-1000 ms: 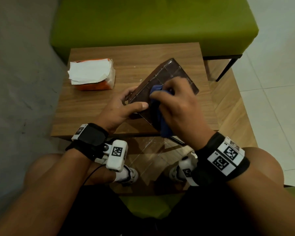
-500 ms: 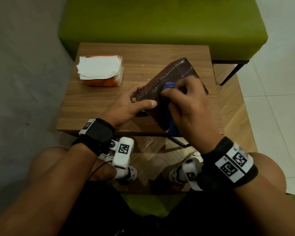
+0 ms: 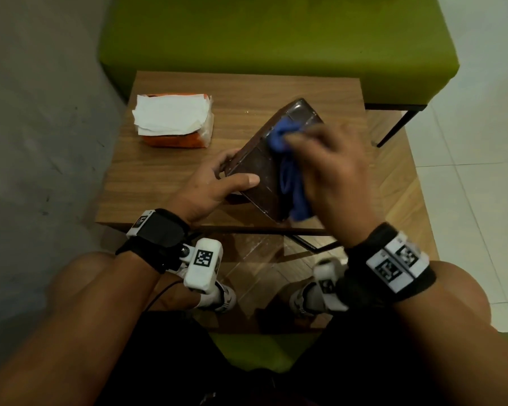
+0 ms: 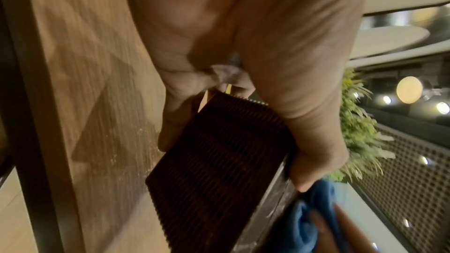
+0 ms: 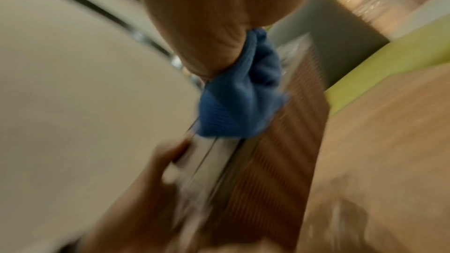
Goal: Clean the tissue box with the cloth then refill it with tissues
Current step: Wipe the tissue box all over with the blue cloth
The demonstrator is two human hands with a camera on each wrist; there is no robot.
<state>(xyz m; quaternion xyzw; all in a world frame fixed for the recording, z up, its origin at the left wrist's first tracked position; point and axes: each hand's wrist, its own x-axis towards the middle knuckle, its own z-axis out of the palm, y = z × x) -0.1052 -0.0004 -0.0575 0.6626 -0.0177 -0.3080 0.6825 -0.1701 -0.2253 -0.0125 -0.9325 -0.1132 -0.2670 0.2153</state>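
Observation:
A dark brown tissue box point(image 3: 261, 168) stands tilted on the wooden table point(image 3: 165, 183), with a ribbed side point(image 4: 219, 151) showing in the left wrist view. My left hand point(image 3: 217, 183) grips its near left end, thumb across the top face and fingers round the far edge. My right hand point(image 3: 332, 168) holds a blue cloth point(image 3: 288, 171) and presses it on the box's top face; this hand is motion-blurred. The right wrist view shows the cloth point(image 5: 241, 99) bunched under the palm against the box point(image 5: 280, 161). An orange pack of white tissues point(image 3: 173, 121) lies at the table's back left.
A green upholstered bench point(image 3: 276, 39) stands right behind the table. A grey wall point(image 3: 35, 112) is on the left and white floor tiles point(image 3: 475, 142) on the right. My knees and white shoes are below the table's near edge.
My right hand has slid the blue cloth along the box's top face towards its far end. The left hand keeps the same grip on the near end.

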